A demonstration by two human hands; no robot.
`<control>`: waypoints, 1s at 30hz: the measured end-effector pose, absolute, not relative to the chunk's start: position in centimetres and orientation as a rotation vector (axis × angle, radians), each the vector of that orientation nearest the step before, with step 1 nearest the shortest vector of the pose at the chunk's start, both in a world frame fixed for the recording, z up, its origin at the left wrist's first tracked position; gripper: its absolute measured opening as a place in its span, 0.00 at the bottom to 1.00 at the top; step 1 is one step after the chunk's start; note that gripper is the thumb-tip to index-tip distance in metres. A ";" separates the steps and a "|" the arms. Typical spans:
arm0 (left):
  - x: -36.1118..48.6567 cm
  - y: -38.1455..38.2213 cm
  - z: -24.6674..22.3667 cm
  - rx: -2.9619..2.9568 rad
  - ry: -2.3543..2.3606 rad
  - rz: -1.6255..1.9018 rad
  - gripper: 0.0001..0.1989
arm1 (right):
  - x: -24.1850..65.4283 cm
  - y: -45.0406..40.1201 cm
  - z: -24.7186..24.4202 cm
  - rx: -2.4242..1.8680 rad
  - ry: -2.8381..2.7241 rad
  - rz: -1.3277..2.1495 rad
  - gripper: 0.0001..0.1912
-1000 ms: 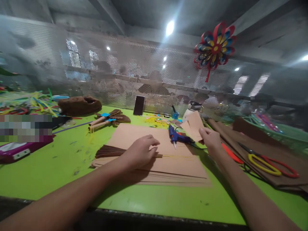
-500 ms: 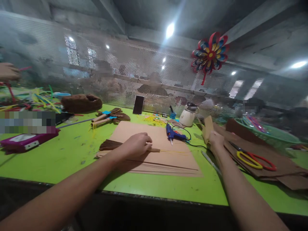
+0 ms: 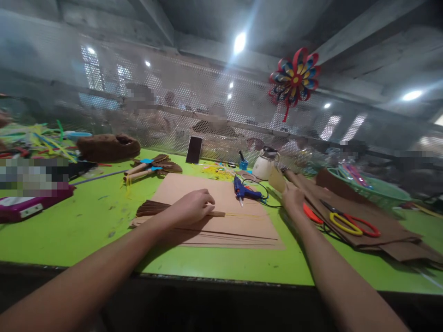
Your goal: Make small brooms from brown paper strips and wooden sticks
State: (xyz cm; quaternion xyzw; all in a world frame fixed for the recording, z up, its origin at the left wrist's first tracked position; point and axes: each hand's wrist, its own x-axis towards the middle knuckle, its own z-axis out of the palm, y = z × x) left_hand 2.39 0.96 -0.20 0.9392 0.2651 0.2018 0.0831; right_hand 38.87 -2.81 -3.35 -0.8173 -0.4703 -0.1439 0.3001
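Note:
My left hand [image 3: 194, 205] rests on a stack of tan paper sheets [image 3: 242, 230], its fingers curled over a pleated brown paper piece [image 3: 152, 207]. The narrow tan end of that piece pokes out past my fingertips, with thin yellow strands [image 3: 242, 215] trailing right. Over the table to the right, my right hand [image 3: 293, 199] is closed on a flat yellowish-tan piece [image 3: 277, 180], its exact kind unclear. Between my hands a blue glue gun [image 3: 246, 190] lies across the sheets' far right corner.
Scissors with yellow and red handles [image 3: 353, 224] lie on brown paper [image 3: 387, 240] beside a green basket [image 3: 377, 191]. Behind stand a white jug [image 3: 265, 165] and a phone [image 3: 194, 150]. Finished-looking pleated pieces [image 3: 152, 168], a brown furry case [image 3: 107, 146] and a purple box [image 3: 41, 203] sit left.
My right hand has moved left with the tan piece, uncovering something orange-red beside the scissors. My left hand stays on the pleated paper. The view has shifted slightly.

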 end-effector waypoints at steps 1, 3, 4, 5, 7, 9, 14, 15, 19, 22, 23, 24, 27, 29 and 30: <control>2.4 1.0 -0.3 2.798 0.799 0.604 0.16 | 38.4 -2.5 -3.4 -2.192 -1.279 -0.414 0.13; 2.5 1.2 -0.3 2.793 0.801 0.601 0.16 | 38.0 -2.0 -3.4 -2.244 -1.356 -0.475 0.12; 2.6 1.2 -0.3 2.795 0.794 0.596 0.17 | 38.1 -1.8 -3.4 -2.269 -1.397 -0.493 0.12; 2.6 1.2 -0.3 2.801 0.784 0.589 0.17 | 38.3 -1.6 -3.4 -2.298 -1.431 -0.502 0.12; 2.6 1.1 -0.1 2.810 0.781 0.579 0.18 | 39.1 -1.4 -3.5 -2.373 -1.470 -0.496 0.14; 2.6 1.1 0.0 2.806 0.795 0.562 0.18 | 40.2 -1.4 -3.7 -2.453 -1.473 -0.475 0.16; 2.7 1.1 0.0 2.802 0.796 0.553 0.18 | 42.4 -1.2 -3.8 -2.584 -1.411 -0.439 0.16; 2.7 1.1 0.0 2.805 0.799 0.557 0.18 | 42.6 -1.1 -3.8 -2.592 -1.404 -0.440 0.16; 2.6 0.9 0.2 2.808 0.798 0.570 0.17 | 42.5 -0.5 -3.8 -2.602 -1.405 -0.489 0.15; 2.5 0.7 0.3 2.799 0.798 0.533 0.18 | 42.2 -0.4 -3.9 -2.613 -1.438 -0.549 0.15; 2.5 0.7 0.3 2.798 0.799 0.529 0.18 | 42.2 -0.6 -3.9 -2.623 -1.453 -0.564 0.14; 2.5 0.7 0.2 2.798 0.799 0.534 0.17 | 42.2 -0.7 -3.9 -2.634 -1.470 -0.577 0.14; 2.5 0.8 -0.2 2.817 0.765 0.555 0.17 | 42.1 -1.0 -3.7 -2.651 -1.537 -0.639 0.14; 2.4 0.8 -0.2 2.828 0.741 0.558 0.17 | 42.1 -0.8 -3.6 -2.648 -1.573 -0.700 0.14; 2.4 0.7 -0.1 2.829 0.732 0.556 0.17 | 42.1 -0.7 -3.6 -2.649 -1.583 -0.729 0.15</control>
